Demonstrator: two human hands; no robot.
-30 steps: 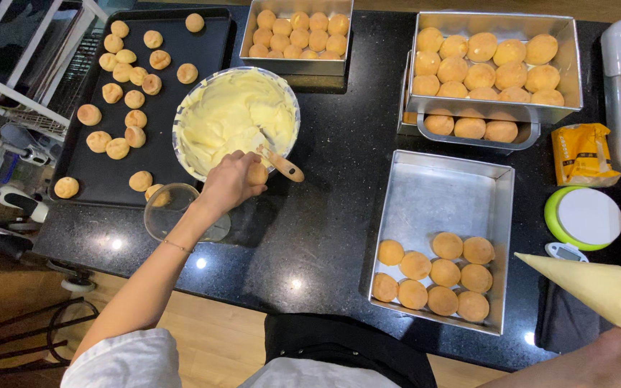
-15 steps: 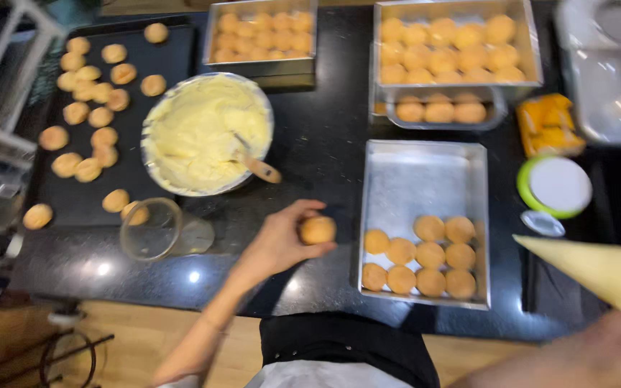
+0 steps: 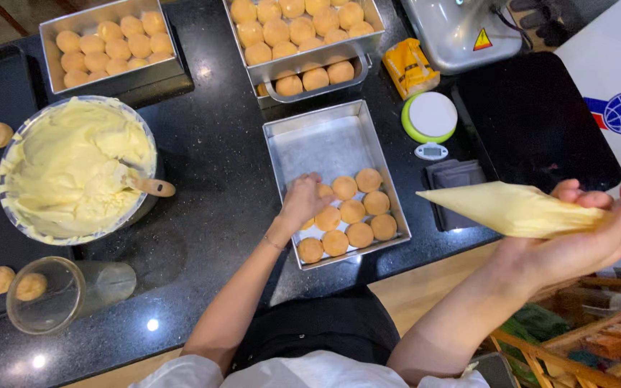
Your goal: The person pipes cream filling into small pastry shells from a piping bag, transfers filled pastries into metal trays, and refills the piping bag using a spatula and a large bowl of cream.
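The left hand rests palm-down at the left edge of the bun cluster in the square metal tray at frame centre. Its fingers are curled together over a bun hidden beneath them; whether they clamp it cannot be told. The round buns fill the lower half of the tray in rows; the upper half is bare brushed metal.

The right hand is at the right of the frame, off the bench, fingers partly spread and cradling the wide end of the piping bag. The bag is a smooth, pale yellow cone; its long axis runs horizontally and its tip points left toward the tray, well apart from the buns.

The cream bowl, thick and ridged, sits at the left
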